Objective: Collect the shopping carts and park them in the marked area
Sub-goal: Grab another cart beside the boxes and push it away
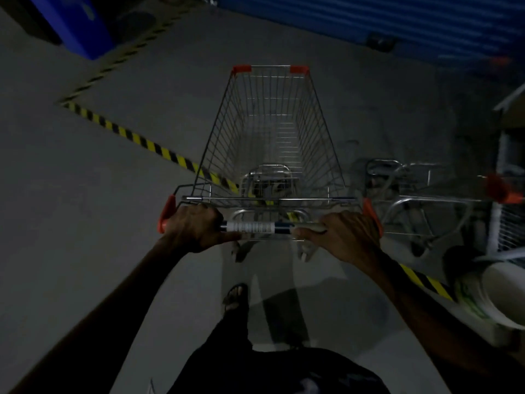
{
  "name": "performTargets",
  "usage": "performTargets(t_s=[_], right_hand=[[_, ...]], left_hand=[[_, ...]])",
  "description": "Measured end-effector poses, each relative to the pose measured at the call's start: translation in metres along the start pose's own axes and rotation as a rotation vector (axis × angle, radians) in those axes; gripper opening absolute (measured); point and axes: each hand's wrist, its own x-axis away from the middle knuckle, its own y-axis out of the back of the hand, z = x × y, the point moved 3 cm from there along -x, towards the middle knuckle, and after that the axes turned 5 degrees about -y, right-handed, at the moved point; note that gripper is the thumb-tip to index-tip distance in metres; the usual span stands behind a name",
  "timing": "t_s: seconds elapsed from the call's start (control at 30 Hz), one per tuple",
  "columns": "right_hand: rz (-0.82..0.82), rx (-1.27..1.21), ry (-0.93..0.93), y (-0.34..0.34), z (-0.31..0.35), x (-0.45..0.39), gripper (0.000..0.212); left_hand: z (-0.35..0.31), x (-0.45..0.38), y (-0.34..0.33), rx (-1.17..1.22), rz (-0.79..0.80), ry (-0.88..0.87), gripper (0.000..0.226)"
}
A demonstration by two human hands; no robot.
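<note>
**Cart crossing the hazard line, both hands on the handle**

Obs: one wire shopping cart (270, 137) sits directly ahead, basket empty, its far end already past the yellow-black floor tape (147, 145). The near end and handle bar (255, 226) lie about over the line. The left hand (196, 226) is wrapped round the bar near its left orange end cap; the right hand (346, 231) is clamped round the bar near the right end. Both grips are full, thumbs pointing inward along the bar.

Count: carts in view, two. The second cart (426, 200) stands just beside, to the right, inside the taped zone (blurred; I cannot tell whether more are nested in it). Tape runs: one long strip from far left to near right, plus one branching off towards the far wall. One white bucket (491, 294) at near right.

Judgement: the step is the final push into the marked bay. To do it well, keep even pressure on both hands so the casters track straight. Steer parallel to the parked cart, stay clear of the bucket, and stop short of the blue shutter (397, 21).
</note>
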Motion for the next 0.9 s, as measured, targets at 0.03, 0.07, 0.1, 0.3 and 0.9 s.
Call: performTargets(t_s=[0.03,0.07,0.1,0.3,0.9], right_hand=[[0.011,0.026,-0.026,0.009,0.004,-0.01,0.088],[0.006,0.045,-0.055,0.014,0.007,-0.022,0.084],[-0.003,0.068,-0.074,0.019,0.011,-0.032,0.081],[-0.05,0.091,-0.262,0.012,0.014,-0.099,0.096],[-0.207,-0.076,-0.455,0.022,-0.01,-0.264,0.092]], left_hand=[[0.009,-0.02,0.007,-0.007,-0.011,-0.01,0.095],[0.017,-0.039,0.013,-0.022,-0.012,-0.024,0.095],[0.023,-0.056,0.021,-0.041,-0.002,-0.053,0.095],[0.059,-0.161,0.061,-0.128,-0.063,-0.279,0.102],[0.074,-0.385,0.156,-0.257,0.08,-0.383,0.103]])
